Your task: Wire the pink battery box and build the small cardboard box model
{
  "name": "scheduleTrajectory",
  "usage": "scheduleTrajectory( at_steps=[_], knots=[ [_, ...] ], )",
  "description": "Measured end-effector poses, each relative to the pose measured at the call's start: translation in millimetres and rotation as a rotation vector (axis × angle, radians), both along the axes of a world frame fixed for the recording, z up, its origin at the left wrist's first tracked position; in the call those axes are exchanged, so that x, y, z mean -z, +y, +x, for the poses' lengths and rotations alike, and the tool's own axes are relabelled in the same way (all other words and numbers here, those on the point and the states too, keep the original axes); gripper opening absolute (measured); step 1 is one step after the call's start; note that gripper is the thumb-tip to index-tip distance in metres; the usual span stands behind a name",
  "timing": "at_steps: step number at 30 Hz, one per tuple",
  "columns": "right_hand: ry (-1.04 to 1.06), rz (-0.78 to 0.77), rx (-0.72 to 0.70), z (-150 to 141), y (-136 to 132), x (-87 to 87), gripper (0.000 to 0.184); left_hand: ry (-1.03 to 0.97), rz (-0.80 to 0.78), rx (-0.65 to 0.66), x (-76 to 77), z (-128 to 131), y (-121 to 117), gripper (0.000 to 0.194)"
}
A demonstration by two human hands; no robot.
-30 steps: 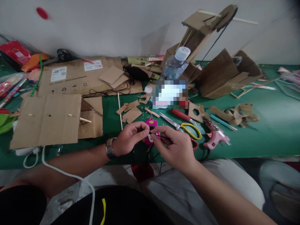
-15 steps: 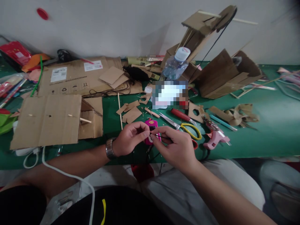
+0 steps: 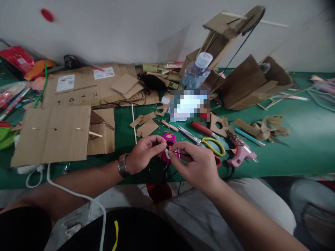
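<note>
My left hand (image 3: 147, 152), with a metal watch on its wrist, pinches at the end of a thin black cord (image 3: 180, 152) between thumb and forefinger. Close beside it my right hand (image 3: 196, 161) is closed on the same cord, its thumb and forefinger pressed together. A small gap separates the two sets of fingertips. Beneath them on the table lies a small pink device (image 3: 171, 137) showing a red glow, partly covered by my fingers. Scissors with yellow handles (image 3: 213, 145) lie just past my right hand, near a pink glue gun (image 3: 242, 153).
A cardboard piece pierced by sticks (image 3: 52, 136) stands left on the green table (image 3: 288, 160). Cardboard scraps (image 3: 148, 128), a red-handled tool (image 3: 201, 128) and a plastic bottle (image 3: 195, 75) lie ahead. A tall cardboard build with a wheel (image 3: 253, 21) rises behind. A white cable (image 3: 78, 196) crosses my left forearm.
My fingertips have drawn slightly apart, the left ones moving a little up and left. The red glow on the pink device now shows between them.
</note>
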State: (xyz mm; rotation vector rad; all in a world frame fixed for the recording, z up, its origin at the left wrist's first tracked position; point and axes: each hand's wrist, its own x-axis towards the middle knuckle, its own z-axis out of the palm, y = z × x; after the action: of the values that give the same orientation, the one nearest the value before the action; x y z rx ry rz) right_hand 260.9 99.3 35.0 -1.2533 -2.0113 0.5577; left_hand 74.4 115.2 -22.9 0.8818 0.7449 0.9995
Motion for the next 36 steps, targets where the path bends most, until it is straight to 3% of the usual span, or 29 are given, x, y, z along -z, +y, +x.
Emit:
scheduleTrajectory(
  at_steps=[19, 36],
  knots=[
    [-0.009, -0.014, 0.006, 1.5, 1.3, 1.9, 0.004, 0.098, 0.106, -0.006, -3.4, -0.9, 1.3, 0.034],
    [-0.013, 0.058, 0.027, -1.6, -0.6, 6.9, 0.004, 0.296, 0.391, -0.041, -6.2, -5.2, 0.9, 0.026]
  ],
)
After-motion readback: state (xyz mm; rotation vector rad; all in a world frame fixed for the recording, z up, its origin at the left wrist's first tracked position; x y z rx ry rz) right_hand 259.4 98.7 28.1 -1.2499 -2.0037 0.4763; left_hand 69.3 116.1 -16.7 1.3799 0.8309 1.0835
